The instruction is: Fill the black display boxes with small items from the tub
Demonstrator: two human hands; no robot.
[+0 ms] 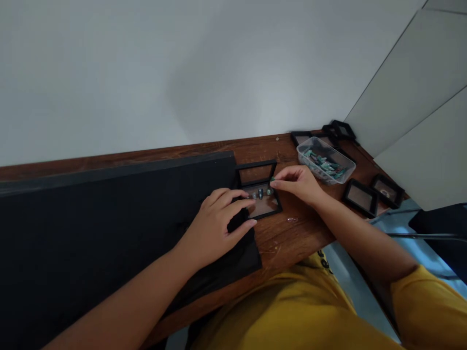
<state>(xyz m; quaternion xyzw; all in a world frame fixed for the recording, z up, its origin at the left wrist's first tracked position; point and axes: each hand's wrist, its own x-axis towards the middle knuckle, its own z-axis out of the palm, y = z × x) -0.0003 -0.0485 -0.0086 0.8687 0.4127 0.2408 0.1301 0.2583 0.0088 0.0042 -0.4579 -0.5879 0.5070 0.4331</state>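
Observation:
A small black-framed display case lies opened on the wooden table, its lid frame tilted up at the back. In a row on its clear film sit a dark stone, a pale stone and a greenish stone. My left hand reaches over the case's left side with fingers spread; whether the fingertips touch it I cannot tell. At the case's right edge, my right hand pinches a small green stone between thumb and finger, mostly covered by the fingertips.
A clear plastic tub of green stones stands behind my right hand. More black cases lie at the right and back. A black panel covers the left of the table; a clear piece lies near my right wrist.

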